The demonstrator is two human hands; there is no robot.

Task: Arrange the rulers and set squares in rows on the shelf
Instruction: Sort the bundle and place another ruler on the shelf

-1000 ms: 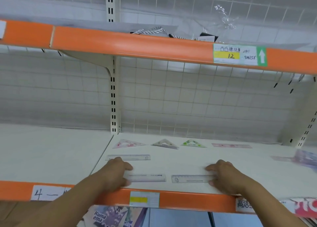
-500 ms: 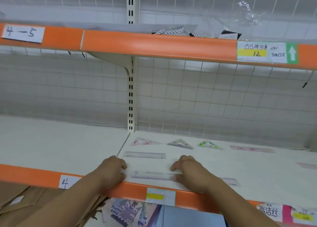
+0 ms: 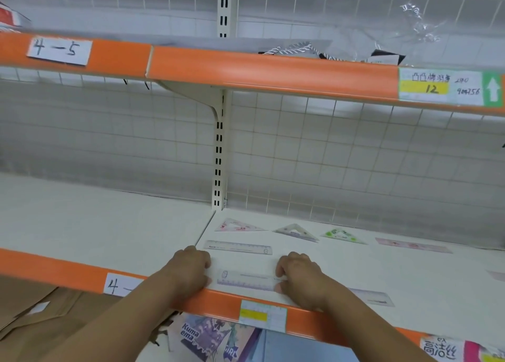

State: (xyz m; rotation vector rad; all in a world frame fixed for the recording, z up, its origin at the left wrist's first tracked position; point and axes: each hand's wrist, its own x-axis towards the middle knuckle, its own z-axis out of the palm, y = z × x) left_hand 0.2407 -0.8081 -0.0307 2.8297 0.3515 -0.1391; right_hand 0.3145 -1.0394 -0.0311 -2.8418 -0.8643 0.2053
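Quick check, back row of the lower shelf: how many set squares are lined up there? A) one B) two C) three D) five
C: three show in the back row, the pink set square, the clear set square and the green set square, with a pink ruler to their right.

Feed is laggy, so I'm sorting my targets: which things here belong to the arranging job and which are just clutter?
Job: purple ruler between both hands, clear ruler, pink ruler, front-right ruler, three set squares.

Lying about: cord and plastic wrap on upper shelf, price labels.
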